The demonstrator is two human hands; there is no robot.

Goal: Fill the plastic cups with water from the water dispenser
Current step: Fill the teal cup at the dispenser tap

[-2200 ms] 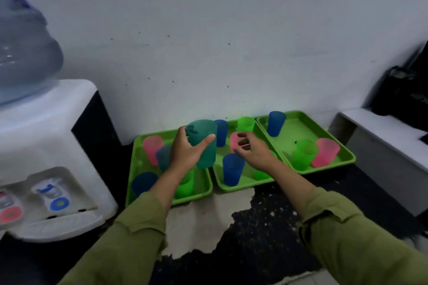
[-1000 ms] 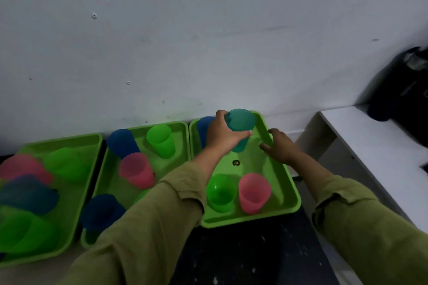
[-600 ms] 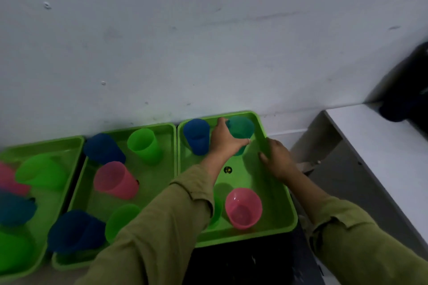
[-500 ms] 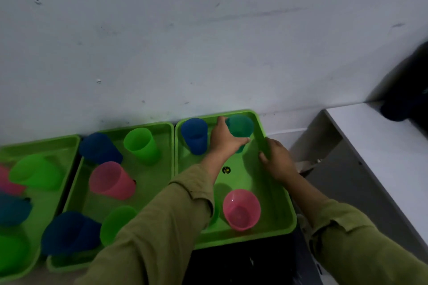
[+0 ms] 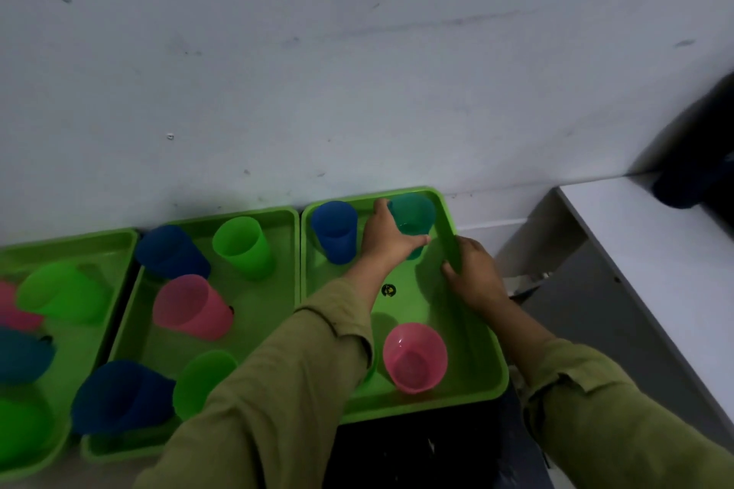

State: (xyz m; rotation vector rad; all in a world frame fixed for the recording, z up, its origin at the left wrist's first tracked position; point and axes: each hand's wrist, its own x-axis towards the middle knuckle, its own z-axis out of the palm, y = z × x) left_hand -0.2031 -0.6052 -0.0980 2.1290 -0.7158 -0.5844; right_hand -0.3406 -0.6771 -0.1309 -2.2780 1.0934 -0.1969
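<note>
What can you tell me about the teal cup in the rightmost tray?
The teal cup is a tapered, slightly translucent plastic tumbler, upright with its mouth up, at the far right corner of the green tray. A faint liquid line inside suggests water. The left hand grips it, thumb across the near side, fingers round the far left side. The hand hides most of its base, so whether it rests on the tray is unclear. It stands apart from the blue cup on its left.

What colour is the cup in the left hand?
The cup is teal; head view shows it best.
</note>
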